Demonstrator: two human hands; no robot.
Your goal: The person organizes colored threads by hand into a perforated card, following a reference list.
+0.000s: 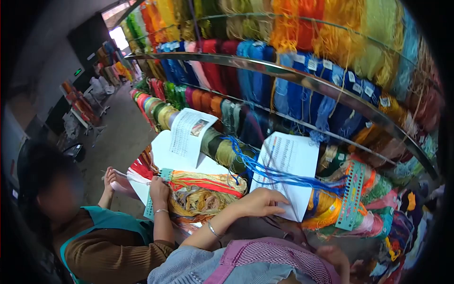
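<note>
My left hand is over the lower edge of a printed sheet, its fingers bent together around thin dark threads that cross the paper. Lower right, my right hand is blurred beside my pink apron; its fingers are too smeared to read. Blue threads stretch across the sheet to a green punched card at the right. To the left, a second green card carries orange, red and cream threads, with a co-worker's hand on it.
A co-worker in a teal apron stands at my left. Another printed sheet lies over the thread-wrapped roll. Behind a curved metal rail hang many coloured skeins. More skein racks stand at the back left.
</note>
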